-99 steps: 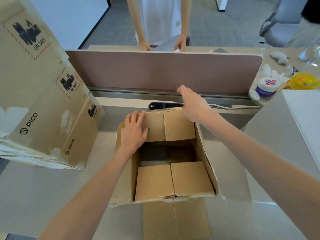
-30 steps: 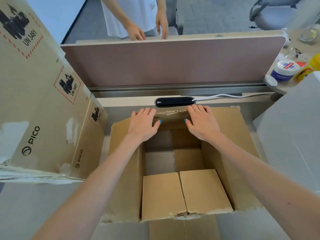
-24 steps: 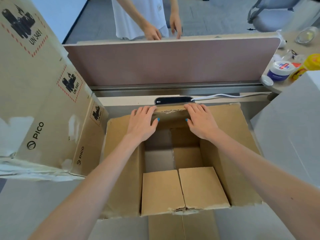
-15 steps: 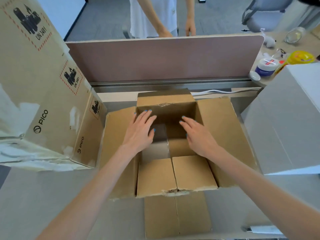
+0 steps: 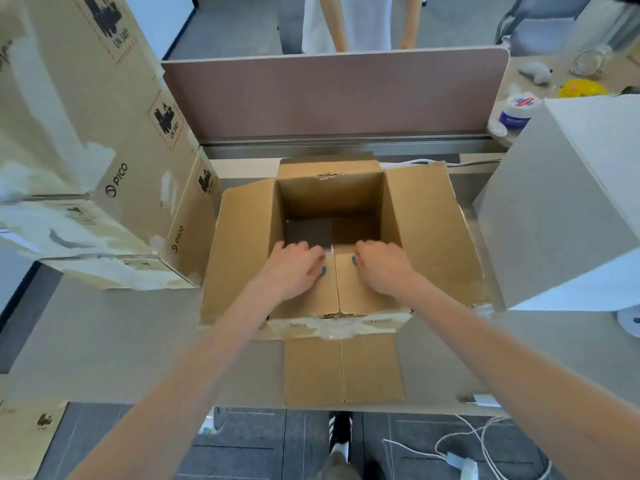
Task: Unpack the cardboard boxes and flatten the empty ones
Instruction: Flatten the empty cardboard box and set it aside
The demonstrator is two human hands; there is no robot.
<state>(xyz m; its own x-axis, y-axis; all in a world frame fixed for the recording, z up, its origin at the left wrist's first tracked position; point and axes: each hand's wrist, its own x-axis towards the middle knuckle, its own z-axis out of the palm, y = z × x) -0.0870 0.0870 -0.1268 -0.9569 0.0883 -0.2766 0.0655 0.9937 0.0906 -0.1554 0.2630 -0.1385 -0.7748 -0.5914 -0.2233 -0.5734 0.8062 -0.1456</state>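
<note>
A brown cardboard box point(image 5: 429, 237) stands open on the desk in front of me, its side flaps spread outward and its far flap tipped back. The near flap point(image 5: 341, 296) is split down the middle and lies folded inward over the opening. My left hand point(image 5: 294, 268) and my right hand point(image 5: 384, 268) both rest on this flap, fingers curled over its inner edge into the box. Inside, the bottom shows a dark square patch point(image 5: 308, 232) at the left; I see no other contents.
A large PICO-printed box point(image 5: 114, 174) leans at the left, touching the brown box. A white box point(image 5: 561, 216) stands at the right. A pink partition point(image 5: 332, 95) runs behind, with a person beyond it. A jar point(image 5: 516, 110) sits far right. Cables point(image 5: 460, 452) lie on the floor.
Both hands have moved from the far flap back to the near flap and curled over its edge. The far flap now stands tipped back and the side flaps lie spread out.
</note>
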